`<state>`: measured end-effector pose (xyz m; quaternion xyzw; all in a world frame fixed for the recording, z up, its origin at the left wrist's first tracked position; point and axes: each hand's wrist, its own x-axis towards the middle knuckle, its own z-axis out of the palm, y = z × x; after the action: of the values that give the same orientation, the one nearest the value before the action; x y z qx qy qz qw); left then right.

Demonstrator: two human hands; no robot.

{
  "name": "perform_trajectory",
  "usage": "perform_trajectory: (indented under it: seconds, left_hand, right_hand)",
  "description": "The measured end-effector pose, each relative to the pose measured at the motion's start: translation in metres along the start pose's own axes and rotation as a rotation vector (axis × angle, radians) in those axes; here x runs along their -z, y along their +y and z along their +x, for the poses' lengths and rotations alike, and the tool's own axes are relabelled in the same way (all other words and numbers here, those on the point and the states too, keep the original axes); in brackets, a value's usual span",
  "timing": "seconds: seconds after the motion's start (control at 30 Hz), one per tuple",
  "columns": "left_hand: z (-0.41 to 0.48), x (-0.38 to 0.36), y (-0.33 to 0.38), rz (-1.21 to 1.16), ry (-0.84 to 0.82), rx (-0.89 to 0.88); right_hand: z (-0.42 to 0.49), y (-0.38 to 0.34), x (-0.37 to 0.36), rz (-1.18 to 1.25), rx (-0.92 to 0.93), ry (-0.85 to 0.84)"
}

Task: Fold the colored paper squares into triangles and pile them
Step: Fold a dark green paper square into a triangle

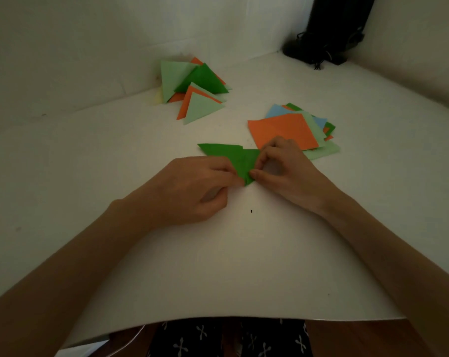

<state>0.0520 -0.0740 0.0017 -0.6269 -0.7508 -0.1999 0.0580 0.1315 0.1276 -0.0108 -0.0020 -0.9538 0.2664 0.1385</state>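
Dim, soft, wide-angle bowing at edges

L hand (pixel 200 188): palm down, fingers curled, tips hold near edge of green paper (pixel 240 163)
R hand (pixel 286 171): thumb + index pinch same sheet at its near corner, other fingers bent behind
Hands: tips just beside each other, approx. centre of view
L forearm: bare, enters from lower left, wrist straight
R forearm: bare, enters from lower right, wrist angled inward

Green paper (pixel 226 150) partly under left hand (pixel 197 189), right hand (pixel 287 171); black object (pixel 334 29) cropped above
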Motion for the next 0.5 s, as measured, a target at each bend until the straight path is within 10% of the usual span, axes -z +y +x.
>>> perform_trajectory:
  seconds: [0.5]
  left_hand:
    - [0.0,-0.0056,0.0015,0.054,-0.027,-0.006]
  right_hand:
    - [-0.0013,0.0056,-0.0069,-0.146,0.02,0.031]
